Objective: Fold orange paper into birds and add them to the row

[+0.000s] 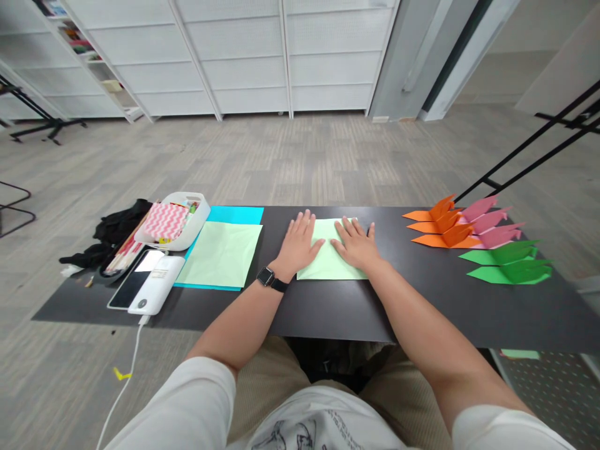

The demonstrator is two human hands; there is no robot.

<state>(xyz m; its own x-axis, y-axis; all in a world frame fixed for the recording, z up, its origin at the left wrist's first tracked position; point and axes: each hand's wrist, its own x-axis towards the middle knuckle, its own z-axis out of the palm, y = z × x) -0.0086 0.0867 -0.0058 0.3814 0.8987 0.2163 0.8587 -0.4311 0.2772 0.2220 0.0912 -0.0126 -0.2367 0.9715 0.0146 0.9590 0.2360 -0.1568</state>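
Note:
A pale green sheet of paper (328,265) lies flat on the dark table in front of me. My left hand (300,242) rests palm down over its left edge, with the fingers stretched out and pointing away from me. On the sheet's right side my right hand (357,245) is also laid flat, fingers spread. The two thumbs point toward each other across the paper, a small gap between them. Both palms hide parts of the sheet's left and right edges. Neither hand grips anything.
Left of my hands is a stack of pale green paper (222,253) over blue sheets (237,215). Beyond it are a white basket (199,219), a phone (134,281) and a cabled white power bank (157,284). Folded orange (443,228), pink (492,226) and green (510,265) paper figures stand right.

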